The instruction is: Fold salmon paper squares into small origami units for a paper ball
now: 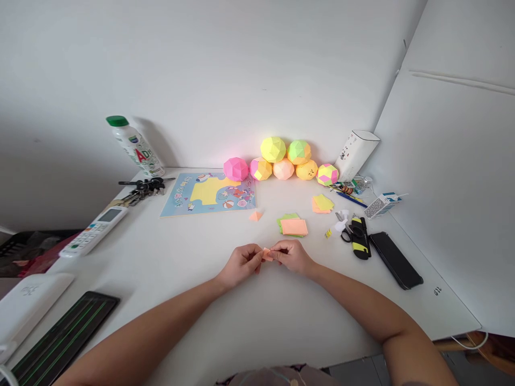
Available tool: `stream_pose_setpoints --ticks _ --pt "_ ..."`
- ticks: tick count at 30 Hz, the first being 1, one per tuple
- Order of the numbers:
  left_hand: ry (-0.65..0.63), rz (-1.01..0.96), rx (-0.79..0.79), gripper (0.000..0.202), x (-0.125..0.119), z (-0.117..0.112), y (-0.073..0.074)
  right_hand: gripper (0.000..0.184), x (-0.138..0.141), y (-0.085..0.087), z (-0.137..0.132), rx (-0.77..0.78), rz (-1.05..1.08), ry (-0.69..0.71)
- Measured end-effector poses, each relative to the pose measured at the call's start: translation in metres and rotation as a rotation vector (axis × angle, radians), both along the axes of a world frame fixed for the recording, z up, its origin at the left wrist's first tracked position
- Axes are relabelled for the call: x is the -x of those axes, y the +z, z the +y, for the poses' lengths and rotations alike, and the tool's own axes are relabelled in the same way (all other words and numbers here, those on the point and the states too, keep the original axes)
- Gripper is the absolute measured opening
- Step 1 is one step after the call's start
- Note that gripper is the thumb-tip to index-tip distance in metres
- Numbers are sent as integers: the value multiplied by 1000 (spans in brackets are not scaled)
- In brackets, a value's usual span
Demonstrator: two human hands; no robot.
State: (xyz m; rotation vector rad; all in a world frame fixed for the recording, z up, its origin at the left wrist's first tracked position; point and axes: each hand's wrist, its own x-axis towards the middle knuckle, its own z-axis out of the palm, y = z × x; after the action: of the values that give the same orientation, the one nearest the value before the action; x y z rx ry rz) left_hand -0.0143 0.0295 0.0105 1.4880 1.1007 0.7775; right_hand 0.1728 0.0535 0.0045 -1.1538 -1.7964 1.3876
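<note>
Between my two hands is a small piece of peach folded paper [267, 254], pinched from both sides above the white table. My left hand [243, 262] grips its left edge with thumb and fingertips. The right edge is pinched by my right hand [294, 256]; fingertips partly cover the paper. Just beyond lies a small folded peach paper piece [256, 215]. To its right is a stack of peach and green paper squares [294, 225], and farther back right a smaller pile of yellow and peach sheets [322, 203].
Several faceted paper balls [284, 168] are stacked against the wall, beside a blue booklet [177, 198]. On the right lie scissors [346, 235], a black-and-yellow tool [361, 246] and a black phone [396, 261]. A bottle [139, 147], keys [151, 185] and a white remote [94, 230] are left.
</note>
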Motion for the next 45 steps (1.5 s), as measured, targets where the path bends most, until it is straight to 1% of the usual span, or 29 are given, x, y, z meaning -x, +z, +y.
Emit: stream_pose_setpoints --ticks 8,12,16,20,27,32,35,40,45 --pt "9 21 -16 27 -1 0 2 40 1 3 -1 31 -10 -14" --pt "-2 33 -8 29 -2 -2 4 39 0 4 -1 11 -21 -3" --pt "-36 14 6 32 -2 -2 2 38 -1 4 -1 14 -21 22" --pt "-18 17 25 29 -1 -2 -2 37 -1 4 0 26 -18 33" --pt "-36 16 41 32 -1 -1 0 34 -2 2 0 60 26 24" --pt "-66 -18 70 34 -2 -1 2 33 -2 5 -1 51 5 42" --pt "-56 -28 77 32 -3 0 2 32 0 7 -2 36 12 41" --pt "-37 -51 44 33 -1 0 -2 23 3 6 -4 28 7 40" --pt "-31 -45 20 31 -1 -1 -7 23 4 1 -5 24 -43 29"
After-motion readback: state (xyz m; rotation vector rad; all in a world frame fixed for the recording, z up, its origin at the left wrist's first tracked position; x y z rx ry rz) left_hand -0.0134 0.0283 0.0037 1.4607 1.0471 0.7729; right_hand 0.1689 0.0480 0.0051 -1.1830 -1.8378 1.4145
